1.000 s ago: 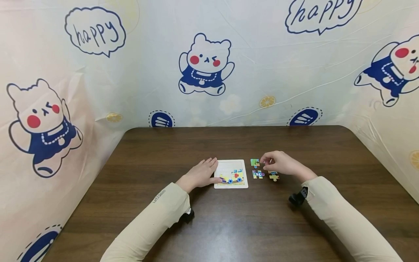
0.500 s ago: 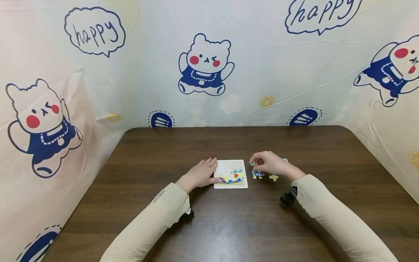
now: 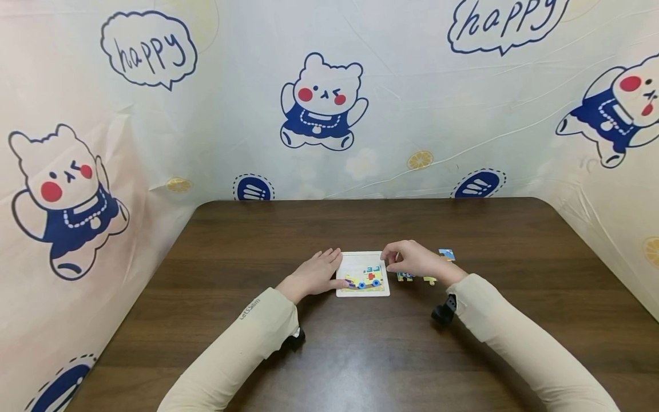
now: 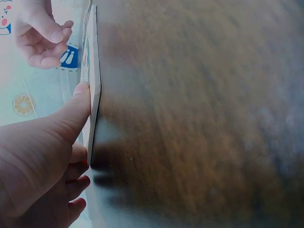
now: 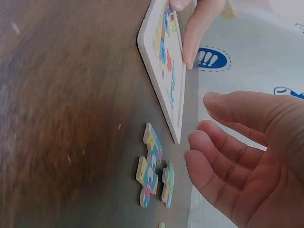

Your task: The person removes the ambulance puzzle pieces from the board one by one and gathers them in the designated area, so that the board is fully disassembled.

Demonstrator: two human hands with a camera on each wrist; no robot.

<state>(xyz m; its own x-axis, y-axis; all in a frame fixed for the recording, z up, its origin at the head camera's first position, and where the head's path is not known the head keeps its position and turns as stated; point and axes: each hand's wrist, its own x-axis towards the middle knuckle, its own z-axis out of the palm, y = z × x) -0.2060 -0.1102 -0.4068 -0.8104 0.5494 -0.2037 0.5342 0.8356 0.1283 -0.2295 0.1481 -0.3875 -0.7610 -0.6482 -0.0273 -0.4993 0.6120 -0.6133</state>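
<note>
- A pale, square-cornered puzzle board (image 3: 360, 294) lies flat on the table, near its middle, with part of a vehicle picture (image 3: 368, 281) in yellow, blue and red along its near side; its far left area is bare.
- The person's left hand (image 3: 315, 273) rests at the board's left edge, fingers extended and unclenched, the thumb on the board near its near left corner.
- The right hand (image 3: 414, 258) hovers by the board's right edge, thumb apart from loosely bent fingers, released, with nothing seen in its grasp.
- Below the right hand, just off the board's right edge, lies an eyed piece (image 5: 151, 164), multicolored and flat on the wood; a second piece (image 5: 168, 184) sits just beside it.
- A blue piece (image 3: 447, 254) lies beyond the right wrist, while a yellow piece (image 3: 429, 280) shows on the near side, partly covered by the hand.
- Pale sleeves (image 3: 535, 343) cover both forearms, a black device (image 3: 444, 312) at each wrist.
- All rests on a dark brown table (image 3: 334, 360), backed by a pale cloth (image 3: 216, 143) printed with winking bears (image 3: 317, 127) and "happy" speech bubbles (image 3: 136, 74).
</note>
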